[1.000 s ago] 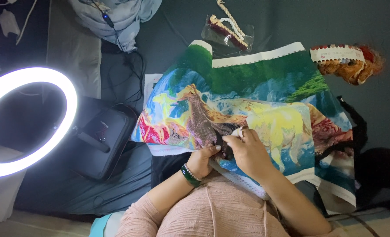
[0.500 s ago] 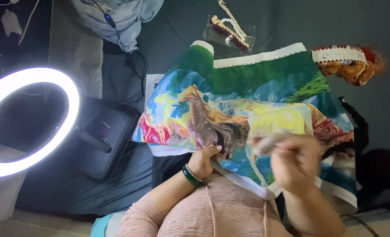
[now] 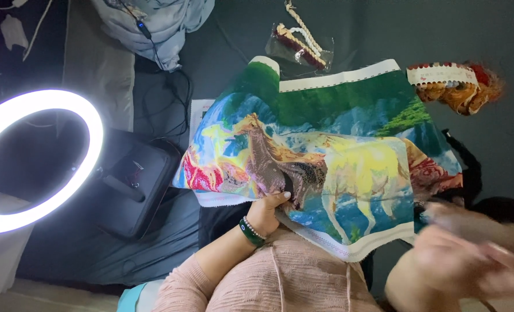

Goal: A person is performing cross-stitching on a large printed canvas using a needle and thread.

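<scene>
Left hand [image 3: 267, 211] pinches lower edge of horse-pattern embroidery cloth [image 3: 326, 156], which spreads up and away from it. Right hand [image 3: 471, 254] off to cloth's right, blurred; grip can't tell. Judgement: keep cloth taut w/ left, draw thread evenly.

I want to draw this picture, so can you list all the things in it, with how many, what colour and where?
Horse picture cloth: one, many colours, middle, on the lap.
Ring lamp: one, glowing white, left.
Bag: one, black, beside the lamp.
Bundle of cloth: one, pale blue, top.
Clear packet with cord: one, top middle.
Bundle of thread: one, orange and red, top right.
Bracelet: one, dark green, left wrist.
Left hand: holds the cloth's lower edge.
Right hand: blurred, bottom right, off the cloth.
</scene>
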